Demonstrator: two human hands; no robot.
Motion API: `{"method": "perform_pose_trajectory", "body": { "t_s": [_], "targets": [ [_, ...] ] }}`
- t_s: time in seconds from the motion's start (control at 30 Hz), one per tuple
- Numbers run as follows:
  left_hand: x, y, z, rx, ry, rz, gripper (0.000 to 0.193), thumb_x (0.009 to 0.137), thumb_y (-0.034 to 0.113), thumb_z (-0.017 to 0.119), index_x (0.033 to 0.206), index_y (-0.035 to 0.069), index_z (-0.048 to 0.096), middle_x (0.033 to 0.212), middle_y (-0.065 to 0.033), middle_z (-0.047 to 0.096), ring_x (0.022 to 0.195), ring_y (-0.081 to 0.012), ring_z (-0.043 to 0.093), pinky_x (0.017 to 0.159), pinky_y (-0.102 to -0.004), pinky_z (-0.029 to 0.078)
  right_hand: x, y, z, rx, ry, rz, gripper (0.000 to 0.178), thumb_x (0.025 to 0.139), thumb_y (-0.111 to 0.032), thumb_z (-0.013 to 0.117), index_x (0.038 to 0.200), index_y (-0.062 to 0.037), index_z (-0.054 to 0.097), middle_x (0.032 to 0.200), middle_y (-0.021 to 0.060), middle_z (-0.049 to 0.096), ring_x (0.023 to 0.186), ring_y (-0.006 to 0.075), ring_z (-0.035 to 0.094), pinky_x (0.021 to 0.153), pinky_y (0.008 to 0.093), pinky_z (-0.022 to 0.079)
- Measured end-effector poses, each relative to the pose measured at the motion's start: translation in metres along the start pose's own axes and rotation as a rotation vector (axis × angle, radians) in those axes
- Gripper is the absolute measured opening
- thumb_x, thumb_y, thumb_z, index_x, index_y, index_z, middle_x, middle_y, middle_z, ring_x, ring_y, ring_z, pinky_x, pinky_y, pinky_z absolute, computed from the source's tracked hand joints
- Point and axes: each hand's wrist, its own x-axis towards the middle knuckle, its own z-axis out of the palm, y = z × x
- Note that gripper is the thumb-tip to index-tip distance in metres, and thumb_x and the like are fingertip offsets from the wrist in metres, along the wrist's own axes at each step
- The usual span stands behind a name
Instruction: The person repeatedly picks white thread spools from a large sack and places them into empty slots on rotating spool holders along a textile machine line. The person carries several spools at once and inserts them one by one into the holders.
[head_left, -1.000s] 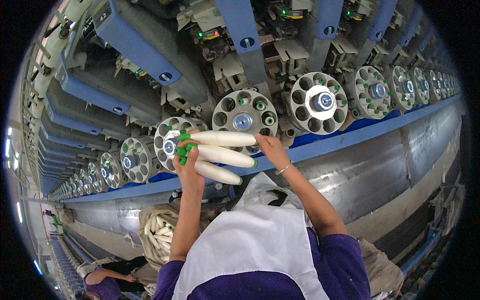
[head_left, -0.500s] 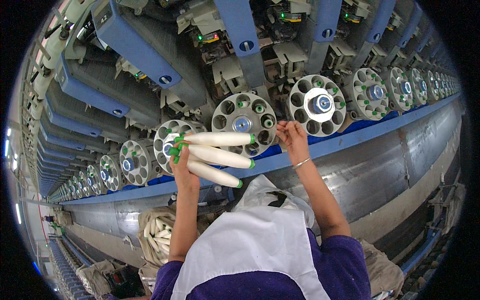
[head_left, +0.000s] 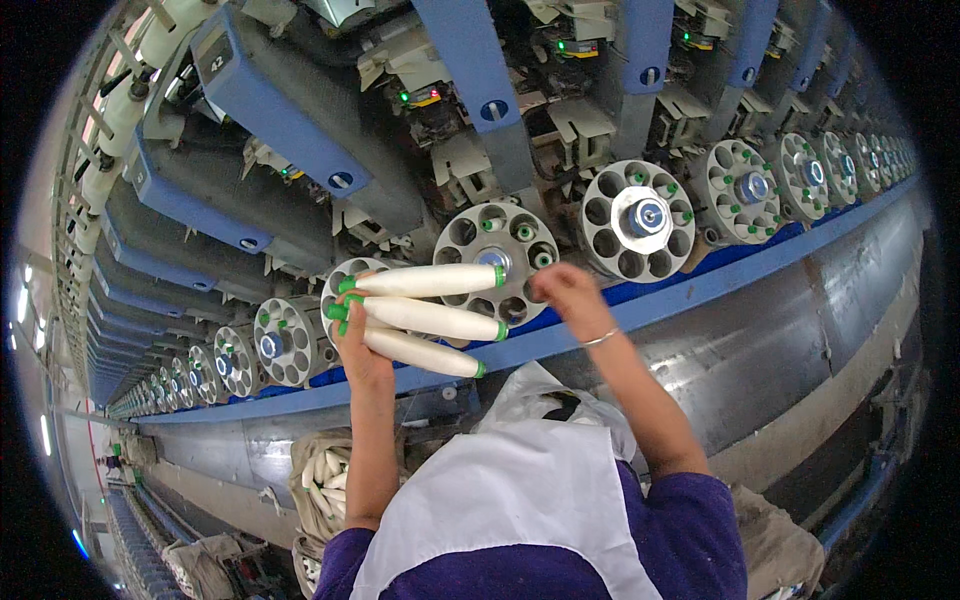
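My left hand (head_left: 358, 340) is closed round the green ends of three white yarn bobbins (head_left: 430, 317), fanned out and pointing right. They partly cover the lower left of a round grey magazine (head_left: 470, 226) with a ring of holes. A few of its upper and right holes hold bobbins, whose green-rimmed tops (head_left: 543, 261) show. At the magazine's lower right edge is my right hand (head_left: 572, 298), its fingers curled together and slightly blurred. Whether they pinch a thread is too small to see.
More round magazines (head_left: 638, 222) line the machine on both sides, below blue-fronted units (head_left: 490, 80). A blue rail (head_left: 690, 277) runs beneath them. Near my left forearm is a cloth sack (head_left: 310, 455) with white bobbins in it; a metal panel (head_left: 720, 345) slopes below the rail.
My right hand has moved left and slightly down, closer to the magazine, and its fingers are more curled. The left hand still holds the three bobbins. The view has shifted slightly.
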Motion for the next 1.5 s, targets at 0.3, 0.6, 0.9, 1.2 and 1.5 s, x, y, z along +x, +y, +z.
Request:
{"method": "perform_pose_trajectory", "body": {
  "t_s": [0.3,0.6,0.9,1.2,1.5],
  "targets": [
    [0.006,0.022,-0.004,0.067,-0.167,0.135,0.024,0.081,0.022,0.07,0.092,0.005,0.057,0.122,-0.013,0.054,0.109,-0.0246,0.053,0.097,-0.0407,0.043,0.002,-0.06,-0.065,0.658,0.29,-0.154,0.021,0.096,-0.02,0.05,0.092,-0.0017,0.06,0.077,0.0006,0.055,0.064,0.0072,0.049,0.051,0.0158,0.042],
    [0.01,0.022,0.022,0.051,-0.229,0.133,0.025,0.078,0.02,0.073,0.092,0.004,0.059,0.12,-0.014,0.055,0.108,-0.0239,0.053,0.098,-0.041,0.043,0.011,-0.04,0.038,-0.227,-0.251,-0.076,0.026,0.087,-0.012,0.063,0.112,-0.0049,0.063,0.107,0.0032,0.06,0.082,0.0085,0.059,0.069,0.0219,0.05],
    [0.01,0.016,0.022,0.05,-0.183,0.114,0.025,0.078,0.018,0.072,0.092,0.004,0.057,0.118,-0.0135,0.056,0.106,-0.0238,0.055,0.095,-0.0397,0.046,-0.002,-0.034,0.045,-0.879,0.037,-0.677,0.014,0.078,-0.004,0.065,0.089,-0.002,0.056,0.089,0.0095,0.054,0.076,0.0223,0.06,0.066,0.0301,0.05],
    [0.005,0.012,0.015,0.024,-0.081,0.038,0.021,0.079,0.014,0.07,0.094,0.005,0.057,0.118,-0.0121,0.057,0.105,-0.0244,0.055,0.094,-0.0422,0.047,0.011,-0.043,0.002,0.56,0.251,-0.2,0.013,0.094,-0.015,0.054,0.094,-0.002,0.053,0.11,0.0101,0.058,0.076,0.0141,0.058,0.061,0.0228,0.051],
    [0.008,0.014,0.011,0.002,-0.122,0.056,0.023,0.078,0.014,0.072,0.093,0.004,0.058,0.117,-0.0121,0.058,0.104,-0.0239,0.055,0.094,-0.0417,0.047,-0.003,-0.038,0.031,-0.303,-0.137,0.011,0.024,0.096,-0.026,0.049,0.088,-0.0043,0.053,0.09,0.0069,0.065,0.049,0.0041,0.038,0.044,0.0182,0.034]
  ]
}}
